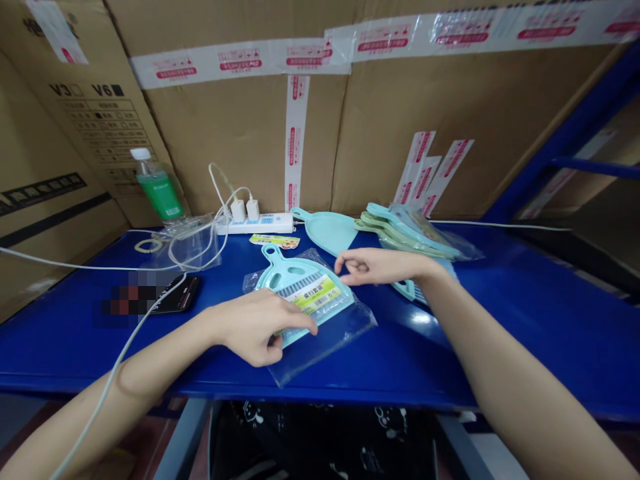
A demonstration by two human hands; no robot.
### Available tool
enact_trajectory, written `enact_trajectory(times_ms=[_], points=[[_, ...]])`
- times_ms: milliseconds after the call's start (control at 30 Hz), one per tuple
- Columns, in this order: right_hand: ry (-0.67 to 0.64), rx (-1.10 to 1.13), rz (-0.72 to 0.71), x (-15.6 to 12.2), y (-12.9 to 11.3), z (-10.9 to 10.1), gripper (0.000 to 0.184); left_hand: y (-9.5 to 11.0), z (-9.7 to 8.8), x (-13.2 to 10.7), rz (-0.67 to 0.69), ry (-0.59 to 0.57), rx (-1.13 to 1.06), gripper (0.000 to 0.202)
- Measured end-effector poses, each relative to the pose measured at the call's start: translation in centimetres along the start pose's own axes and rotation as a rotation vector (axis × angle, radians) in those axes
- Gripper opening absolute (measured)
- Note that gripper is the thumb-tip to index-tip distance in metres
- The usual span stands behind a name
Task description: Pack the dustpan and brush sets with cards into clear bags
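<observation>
A green-labelled bottle [163, 193] stands left of your film-bagged dustpan set [277, 272], smooth pale-blue plastic on the glossy worktop [505, 327]. Your left hand [263, 327], half-curled, overlaps the set's near-left edge; your right hand [373, 265], narrowly curled, is at its right edge; I can't tell whether either grips.

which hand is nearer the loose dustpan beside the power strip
Right. The right hand is just in front of the loose dustpan; the left hand is farther off, at the near edge of the bagged dustpan.

The left grip [261, 327] (partly) hides the dustpan [287, 273].
</observation>
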State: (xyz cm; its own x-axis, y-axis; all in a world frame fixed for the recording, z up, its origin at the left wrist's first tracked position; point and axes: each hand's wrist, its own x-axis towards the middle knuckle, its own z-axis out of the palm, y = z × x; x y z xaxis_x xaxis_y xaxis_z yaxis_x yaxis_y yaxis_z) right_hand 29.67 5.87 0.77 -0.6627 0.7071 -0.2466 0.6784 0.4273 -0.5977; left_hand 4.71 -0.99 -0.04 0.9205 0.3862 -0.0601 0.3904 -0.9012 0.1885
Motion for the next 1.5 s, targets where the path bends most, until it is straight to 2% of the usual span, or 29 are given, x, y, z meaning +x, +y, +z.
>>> enact_trajectory(times_ms=[100,200,333,467,567,700,800,867,933,1000,1067,1233,1500], points=[[0.223,-0.051,-0.034,1.5,0.0,1.4,0.032,0.1,-0.1,0.0,-0.049,0.020,0.061,0.049],[0.254,-0.107,-0.040,2.4,-0.3,2.5,0.035,0.1,0.0,0.1,-0.081,0.039,0.158,0.049],[0.204,-0.130,0.009,2.1,-0.5,2.5,0.056,0.0,0.4,0.3,-0.057,0.035,0.165,0.045],[0.067,-0.110,0.076,0.8,-0.3,1.5,0.078,-0.4,0.6,0.4,-0.056,0.079,0.196,0.039],[-0.030,-0.088,0.135,0.1,-0.3,0.9,0.084,-1.0,0.9,0.3,-0.069,0.115,0.241,0.036],[-0.098,-0.065,0.197,-0.3,-0.9,0.7,0.081,-1.5,1.2,0.2,-0.068,0.157,0.271,0.033],[-0.068,-0.076,0.222,-0.5,-1.0,0.3,0.074,-1.6,1.3,0.3,-0.074,0.167,0.289,0.030],[0.011,-0.102,0.192,-0.4,-0.6,0.0,0.063,-1.5,1.4,0.5,-0.078,0.156,0.307,0.029],[0.144,-0.151,0.128,-0.2,-0.1,-0.2,0.052,-1.4,1.4,0.6,-0.075,0.141,0.319,0.027],[0.275,-0.206,0.059,0.2,0.4,-0.2,0.046,-1.4,1.5,0.7,-0.071,0.138,0.321,0.026],[0.333,-0.242,0.018,0.8,0.7,0.1,0.043,-1.4,1.6,0.7,-0.071,0.144,0.325,0.025],[0.318,-0.268,-0.017,1.7,0.9,0.9,0.037,-1.4,1.7,0.8,-0.077,0.134,0.381,0.025],[0.366,-0.248,-0.034,1.7,1.3,0.9,0.036,-1.9,1.5,0.8,-0.105,0.145,0.457,0.026]])
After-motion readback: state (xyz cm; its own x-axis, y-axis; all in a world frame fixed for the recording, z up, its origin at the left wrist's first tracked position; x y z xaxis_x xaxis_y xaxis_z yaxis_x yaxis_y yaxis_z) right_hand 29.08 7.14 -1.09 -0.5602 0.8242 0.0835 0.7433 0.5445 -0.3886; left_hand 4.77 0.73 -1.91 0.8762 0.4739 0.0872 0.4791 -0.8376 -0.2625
